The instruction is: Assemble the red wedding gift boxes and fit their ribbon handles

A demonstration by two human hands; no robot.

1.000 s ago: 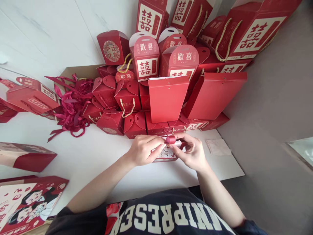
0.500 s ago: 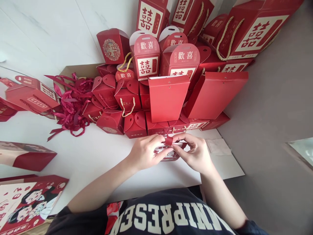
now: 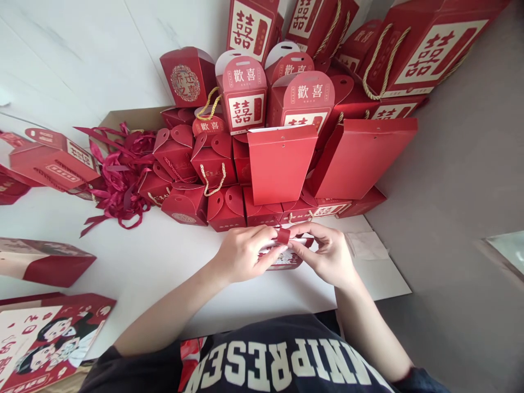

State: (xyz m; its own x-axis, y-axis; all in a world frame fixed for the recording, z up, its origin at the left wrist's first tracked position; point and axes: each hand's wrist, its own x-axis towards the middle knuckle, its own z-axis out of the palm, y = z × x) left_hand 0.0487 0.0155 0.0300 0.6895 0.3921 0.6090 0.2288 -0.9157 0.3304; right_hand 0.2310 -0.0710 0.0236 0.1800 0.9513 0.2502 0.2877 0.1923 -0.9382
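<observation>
Close in front of me, a small red-and-white gift box (image 3: 289, 261) sits on the white table. A dark red ribbon (image 3: 284, 236) stands up as a wide loop over its top. My left hand (image 3: 244, 252) pinches the ribbon from the left, thumb and index finger near the loop. From the right, my right hand (image 3: 326, 252) pinches the same ribbon, its fingertips almost meeting those of the left. Both hands cover much of the box's upper part, and the ribbon's ends are hidden behind the fingers.
Several red gift boxes (image 3: 229, 207) are stacked just behind my hands, some with gold rope handles. Left of them lies a heap of dark red ribbons (image 3: 123, 180) beside a cardboard box (image 3: 126, 117). Larger printed boxes (image 3: 61, 338) stand at left; a grey wall (image 3: 462, 180) rises at right.
The ribbon loop and my fingers have shifted very slightly to the right. Both hands keep the same pinch.
</observation>
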